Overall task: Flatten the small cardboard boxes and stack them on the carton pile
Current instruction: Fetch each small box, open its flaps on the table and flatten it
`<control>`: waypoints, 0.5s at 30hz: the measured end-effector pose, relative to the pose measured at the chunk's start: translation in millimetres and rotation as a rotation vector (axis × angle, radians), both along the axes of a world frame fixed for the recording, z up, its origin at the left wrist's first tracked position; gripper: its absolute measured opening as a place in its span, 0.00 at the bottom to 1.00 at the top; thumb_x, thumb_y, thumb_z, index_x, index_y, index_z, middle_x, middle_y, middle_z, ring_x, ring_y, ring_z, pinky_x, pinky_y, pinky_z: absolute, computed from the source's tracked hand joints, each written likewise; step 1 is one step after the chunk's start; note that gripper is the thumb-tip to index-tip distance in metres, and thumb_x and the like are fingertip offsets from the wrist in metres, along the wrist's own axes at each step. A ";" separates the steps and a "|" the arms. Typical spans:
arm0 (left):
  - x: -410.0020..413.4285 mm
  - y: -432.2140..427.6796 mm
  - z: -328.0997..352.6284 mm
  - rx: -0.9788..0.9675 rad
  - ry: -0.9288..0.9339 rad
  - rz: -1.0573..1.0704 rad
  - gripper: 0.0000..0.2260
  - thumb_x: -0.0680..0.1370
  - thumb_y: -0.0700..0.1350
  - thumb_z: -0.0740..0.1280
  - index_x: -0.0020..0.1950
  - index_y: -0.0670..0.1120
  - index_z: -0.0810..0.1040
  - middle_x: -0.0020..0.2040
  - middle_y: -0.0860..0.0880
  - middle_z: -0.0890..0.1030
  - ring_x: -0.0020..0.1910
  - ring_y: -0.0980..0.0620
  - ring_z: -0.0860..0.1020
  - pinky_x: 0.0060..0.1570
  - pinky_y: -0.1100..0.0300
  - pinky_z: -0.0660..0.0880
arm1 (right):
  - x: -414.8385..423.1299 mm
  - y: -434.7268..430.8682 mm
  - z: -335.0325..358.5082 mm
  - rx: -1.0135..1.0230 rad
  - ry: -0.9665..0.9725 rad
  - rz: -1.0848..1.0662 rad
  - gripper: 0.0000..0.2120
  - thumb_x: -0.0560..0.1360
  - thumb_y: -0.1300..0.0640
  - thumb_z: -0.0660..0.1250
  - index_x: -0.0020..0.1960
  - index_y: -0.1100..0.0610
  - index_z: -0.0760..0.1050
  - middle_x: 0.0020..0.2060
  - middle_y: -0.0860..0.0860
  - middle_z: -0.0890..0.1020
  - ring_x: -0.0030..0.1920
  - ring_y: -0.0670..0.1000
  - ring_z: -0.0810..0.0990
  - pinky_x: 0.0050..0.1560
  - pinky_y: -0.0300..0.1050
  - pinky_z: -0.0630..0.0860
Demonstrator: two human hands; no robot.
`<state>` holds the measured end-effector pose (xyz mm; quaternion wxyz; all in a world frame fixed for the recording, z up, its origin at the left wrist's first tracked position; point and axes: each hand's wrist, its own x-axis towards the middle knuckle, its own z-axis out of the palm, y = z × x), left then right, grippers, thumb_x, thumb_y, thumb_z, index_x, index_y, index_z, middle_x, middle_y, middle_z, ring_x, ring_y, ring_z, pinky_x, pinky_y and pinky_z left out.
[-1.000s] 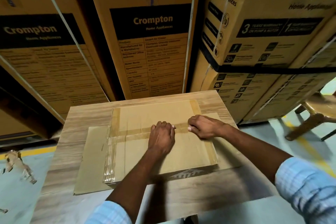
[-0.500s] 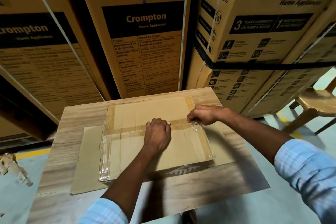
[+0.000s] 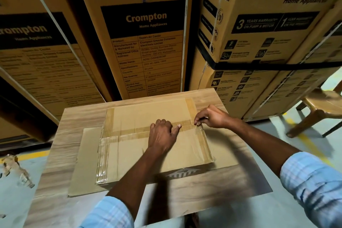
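Cardboard cartons (image 3: pixel 148 42) tower behind table (image 3: pixel 81 116); right hand (image 3: pixel 212 116) pinches box tape (image 3: pixel 199 131)

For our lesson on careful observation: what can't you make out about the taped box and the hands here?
Head view, box contents: sealed flaps hide them.
Head view, middle of the tape seam: left hand covers it.
Head view, tape end pinched by right hand: blurred, its fingers hide the grip.
Head view, flat cardboard underneath: box covers most.
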<state>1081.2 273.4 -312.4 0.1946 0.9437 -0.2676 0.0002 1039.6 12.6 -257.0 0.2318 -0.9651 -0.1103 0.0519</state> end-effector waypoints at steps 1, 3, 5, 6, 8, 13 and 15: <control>0.3 1.3 0.2 -0.007 0.000 -0.007 0.24 0.83 0.66 0.52 0.38 0.51 0.72 0.42 0.50 0.78 0.47 0.48 0.73 0.54 0.48 0.69 | -6.4 -6.1 -4.1 0.037 -0.022 -0.039 0.07 0.75 0.63 0.75 0.50 0.54 0.87 0.43 0.44 0.88 0.44 0.38 0.85 0.50 0.32 0.78; 1.9 2.6 0.0 -0.011 -0.006 -0.018 0.23 0.83 0.66 0.52 0.37 0.52 0.69 0.39 0.52 0.74 0.45 0.49 0.71 0.52 0.49 0.69 | -21.0 -16.4 -9.3 0.127 -0.071 -0.141 0.07 0.75 0.65 0.75 0.49 0.55 0.87 0.43 0.43 0.87 0.45 0.38 0.85 0.51 0.33 0.79; 3.7 2.9 0.0 -0.004 -0.010 -0.028 0.23 0.83 0.66 0.52 0.37 0.53 0.69 0.39 0.53 0.73 0.45 0.49 0.71 0.52 0.50 0.68 | -33.8 -22.1 -12.7 0.285 -0.112 -0.309 0.08 0.76 0.70 0.71 0.48 0.59 0.86 0.44 0.45 0.86 0.46 0.36 0.84 0.51 0.30 0.78; 4.0 3.2 -0.5 -0.004 -0.014 -0.029 0.23 0.83 0.66 0.52 0.38 0.53 0.70 0.39 0.53 0.73 0.45 0.49 0.71 0.52 0.50 0.68 | -37.3 -23.8 -13.9 0.361 -0.135 -0.394 0.10 0.77 0.71 0.70 0.47 0.59 0.85 0.44 0.47 0.86 0.46 0.35 0.84 0.50 0.29 0.77; 3.1 2.8 -1.6 0.000 -0.023 -0.031 0.22 0.83 0.65 0.52 0.38 0.53 0.71 0.39 0.53 0.72 0.45 0.49 0.71 0.51 0.50 0.68 | -38.8 -27.8 -17.2 0.456 -0.156 -0.505 0.10 0.78 0.69 0.70 0.46 0.55 0.83 0.44 0.47 0.85 0.45 0.34 0.82 0.50 0.31 0.75; 1.9 2.4 -0.6 0.013 -0.015 -0.029 0.22 0.84 0.65 0.51 0.40 0.53 0.71 0.40 0.53 0.72 0.45 0.50 0.69 0.52 0.50 0.67 | -33.4 -24.5 -22.9 0.524 -0.122 -0.474 0.05 0.78 0.61 0.73 0.47 0.52 0.82 0.45 0.34 0.83 0.49 0.37 0.79 0.57 0.38 0.72; 1.1 2.7 1.0 0.009 -0.012 -0.029 0.22 0.84 0.65 0.51 0.40 0.53 0.71 0.40 0.53 0.72 0.45 0.50 0.69 0.52 0.50 0.67 | -30.8 -21.9 -22.5 0.544 -0.075 -0.454 0.06 0.78 0.61 0.72 0.47 0.49 0.81 0.45 0.32 0.82 0.49 0.35 0.79 0.57 0.38 0.73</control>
